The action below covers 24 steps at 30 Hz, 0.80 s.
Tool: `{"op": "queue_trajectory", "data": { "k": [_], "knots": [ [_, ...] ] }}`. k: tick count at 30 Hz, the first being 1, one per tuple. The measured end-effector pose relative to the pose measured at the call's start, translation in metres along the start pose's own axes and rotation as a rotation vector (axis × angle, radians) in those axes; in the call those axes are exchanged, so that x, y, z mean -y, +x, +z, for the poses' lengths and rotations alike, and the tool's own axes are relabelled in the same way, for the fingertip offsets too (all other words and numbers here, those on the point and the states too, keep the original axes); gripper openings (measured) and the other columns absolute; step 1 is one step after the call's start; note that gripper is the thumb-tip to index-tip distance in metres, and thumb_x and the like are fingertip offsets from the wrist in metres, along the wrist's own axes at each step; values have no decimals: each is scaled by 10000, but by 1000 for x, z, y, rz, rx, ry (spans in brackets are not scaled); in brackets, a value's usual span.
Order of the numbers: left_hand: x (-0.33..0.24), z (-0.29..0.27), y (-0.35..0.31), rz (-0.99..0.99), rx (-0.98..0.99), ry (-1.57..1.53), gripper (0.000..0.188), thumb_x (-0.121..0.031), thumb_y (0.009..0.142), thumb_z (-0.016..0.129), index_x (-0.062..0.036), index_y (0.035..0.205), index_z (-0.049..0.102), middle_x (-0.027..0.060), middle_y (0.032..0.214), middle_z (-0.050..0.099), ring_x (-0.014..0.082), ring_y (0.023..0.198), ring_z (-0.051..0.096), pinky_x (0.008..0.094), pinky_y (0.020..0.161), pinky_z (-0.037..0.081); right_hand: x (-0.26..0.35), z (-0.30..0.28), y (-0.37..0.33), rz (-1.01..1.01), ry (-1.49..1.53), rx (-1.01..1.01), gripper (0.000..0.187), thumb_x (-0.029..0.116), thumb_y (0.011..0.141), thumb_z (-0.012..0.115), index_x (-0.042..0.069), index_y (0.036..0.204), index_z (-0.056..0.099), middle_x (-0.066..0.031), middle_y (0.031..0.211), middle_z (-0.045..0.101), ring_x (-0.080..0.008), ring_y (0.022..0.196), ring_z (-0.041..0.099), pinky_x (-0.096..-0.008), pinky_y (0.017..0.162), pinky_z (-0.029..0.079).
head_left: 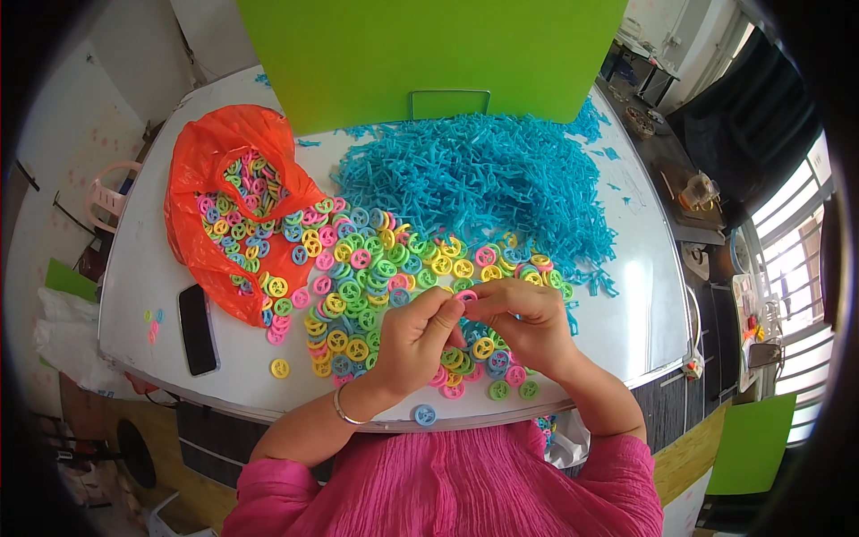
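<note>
My left hand (413,338) and my right hand (526,320) meet over the near middle of the table. Between their fingertips is a small pink plastic wheel (466,295), gripped from both sides. The fingers partly cover it, and whether a second piece is joined to it cannot be made out. Many more spoked wheels (367,268) in pink, yellow, green and blue lie loose around and beneath my hands. Behind them rises a big heap of thin blue plastic pieces (474,170).
An orange-red plastic bag (192,224) full of wheels lies open at the left. A black phone (198,329) rests on the white table (148,295). One blue wheel (424,414) sits by the near edge. A green board (429,54) stands across the far side.
</note>
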<state>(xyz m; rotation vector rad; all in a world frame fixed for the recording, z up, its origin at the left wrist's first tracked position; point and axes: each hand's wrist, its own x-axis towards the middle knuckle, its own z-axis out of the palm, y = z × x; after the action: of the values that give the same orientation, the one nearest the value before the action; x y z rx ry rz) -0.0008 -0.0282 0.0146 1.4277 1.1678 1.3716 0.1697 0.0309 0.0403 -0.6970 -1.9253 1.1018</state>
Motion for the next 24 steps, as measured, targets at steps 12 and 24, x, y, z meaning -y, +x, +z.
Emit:
{"op": "queue_trajectory", "data": {
  "k": [12,24],
  "knots": [
    [-2,-2,4,52,35,0,233,-215,1012,493,-22,952,609,0,703,585,37,573,535,187,505,426,5,-8,2,-280,-338,183,253,-136,747,647,49,914,688,-139,1111,666,-268,973,660,-344,814,530],
    [-1,-12,10,338,100,143,107,-57,938,592,12,1019,600,59,795,652,112,740,668,240,638,556,5,-31,5,217,82,206,177,130,890,673,17,1019,716,-102,915,715,-146,848,667,-275,731,512]
  ]
}}
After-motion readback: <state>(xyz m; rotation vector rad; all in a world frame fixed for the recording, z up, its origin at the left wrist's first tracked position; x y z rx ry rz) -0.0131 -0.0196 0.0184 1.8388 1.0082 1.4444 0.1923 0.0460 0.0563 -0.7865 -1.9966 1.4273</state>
